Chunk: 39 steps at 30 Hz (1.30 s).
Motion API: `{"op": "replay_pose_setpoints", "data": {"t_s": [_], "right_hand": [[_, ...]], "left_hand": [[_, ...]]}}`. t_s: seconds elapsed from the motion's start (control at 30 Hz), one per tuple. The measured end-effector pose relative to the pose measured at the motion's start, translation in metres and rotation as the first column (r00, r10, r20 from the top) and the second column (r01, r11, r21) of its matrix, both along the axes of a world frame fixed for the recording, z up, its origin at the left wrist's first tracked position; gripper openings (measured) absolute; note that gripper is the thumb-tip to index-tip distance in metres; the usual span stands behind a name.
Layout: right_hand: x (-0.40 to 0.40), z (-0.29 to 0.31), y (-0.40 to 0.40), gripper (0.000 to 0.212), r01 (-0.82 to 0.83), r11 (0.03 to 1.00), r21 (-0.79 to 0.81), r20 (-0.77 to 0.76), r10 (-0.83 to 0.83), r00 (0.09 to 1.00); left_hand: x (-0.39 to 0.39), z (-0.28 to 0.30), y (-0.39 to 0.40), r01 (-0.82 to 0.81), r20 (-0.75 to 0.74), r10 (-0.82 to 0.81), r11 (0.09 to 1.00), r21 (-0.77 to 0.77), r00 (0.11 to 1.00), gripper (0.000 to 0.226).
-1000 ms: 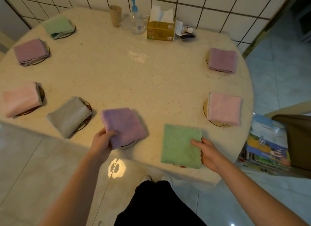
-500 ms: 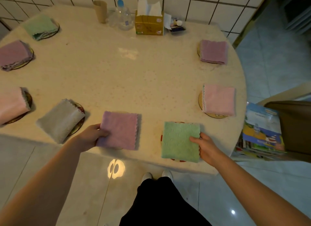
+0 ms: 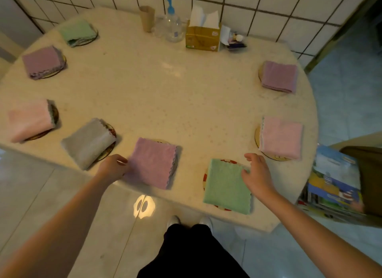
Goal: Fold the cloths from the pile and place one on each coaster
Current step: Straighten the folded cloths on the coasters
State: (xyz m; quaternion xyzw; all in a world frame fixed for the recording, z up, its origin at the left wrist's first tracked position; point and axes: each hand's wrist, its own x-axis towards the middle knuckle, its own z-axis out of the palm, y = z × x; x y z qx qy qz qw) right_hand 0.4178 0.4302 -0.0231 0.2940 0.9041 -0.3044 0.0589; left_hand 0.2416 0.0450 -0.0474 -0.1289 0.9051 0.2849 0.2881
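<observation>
Now that the right hand point(image 3: 257, 174) has lifted off the green cloth point(image 3: 227, 184), fingers relaxed, that cloth lies on its coaster point(image 3: 205, 177); the left hand point(image 3: 113, 167) still pinches the purple cloth point(image 3: 154, 162). Farther cloths sit placed.

Eight folded cloths point(image 3: 153, 163) ringing the table edge, apparently one per coaster point(image 3: 257, 136), mostly covered

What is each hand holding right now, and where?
Left hand pinches the purple cloth at its near-left edge. Right hand holds nothing.
</observation>
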Motion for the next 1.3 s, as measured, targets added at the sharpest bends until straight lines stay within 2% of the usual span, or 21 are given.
{"op": "replay_pose_setpoints", "data": {"t_s": [0.1,0.2,0.3,0.43,0.57,0.77,0.83,1.03,1.13,1.2,1.3], "right_hand": [[-0.039,0.013,-0.026,0.039,-0.089,0.994,-0.062,-0.058,0.086,0.995],[-0.078,0.02,-0.067,0.036,-0.188,0.974,-0.123,-0.09,0.178,0.98],[-0.116,0.025,-0.121,0.033,-0.254,0.948,-0.191,-0.125,0.233,0.964],[-0.165,0.026,-0.208,0.029,-0.278,0.917,-0.286,-0.159,0.241,0.957],[-0.213,0.017,-0.295,0.029,-0.229,0.921,-0.314,-0.067,0.219,0.973],[-0.268,0.006,-0.367,0.033,-0.14,0.976,-0.168,0.014,0.145,0.989],[-0.281,0.003,-0.375,0.035,-0.129,0.983,-0.129,0.062,0.137,0.989],[-0.296,0.001,-0.375,0.039,-0.161,0.975,-0.153,0.272,0.198,0.942],[-0.311,-0.001,-0.373,0.047,-0.135,0.958,-0.251,0.388,0.228,0.893],[-0.324,-0.001,-0.37,0.038,-0.097,0.926,-0.365,0.408,0.252,0.877],[-0.333,0.008,-0.371,0.029,0.002,0.853,-0.521,0.441,0.267,0.857]], "left_hand": [[-0.004,0.011,-0.01,0.025,-0.097,-0.031,0.998,-0.057,0.995,0.02],[-0.015,0.018,-0.03,-0.003,-0.196,0.002,1.0,-0.007,0.981,0.022],[-0.029,0.032,-0.063,-0.039,-0.313,0.031,0.999,-0.019,0.949,0.013],[-0.064,0.038,-0.135,-0.136,-0.332,0.158,0.987,0.09,0.93,0.013],[-0.105,0.027,-0.23,-0.269,-0.319,0.31,0.948,0.168,0.896,0.017],[-0.151,0.02,-0.304,-0.416,-0.255,0.446,0.894,0.165,0.858,0.039],[-0.166,0.016,-0.314,-0.465,-0.189,0.496,0.866,0.183,0.848,0.046],[-0.193,0.003,-0.327,-0.536,0.036,0.547,0.801,0.268,0.836,0.061],[-0.203,-0.006,-0.331,-0.601,0.08,0.61,0.736,0.311,0.788,0.048],[-0.211,-0.002,-0.325,-0.644,0.079,0.657,0.696,0.318,0.75,0.038],[-0.22,-0.001,-0.322,-0.692,0.1,0.703,0.647,0.32,0.704,0.046]]}}
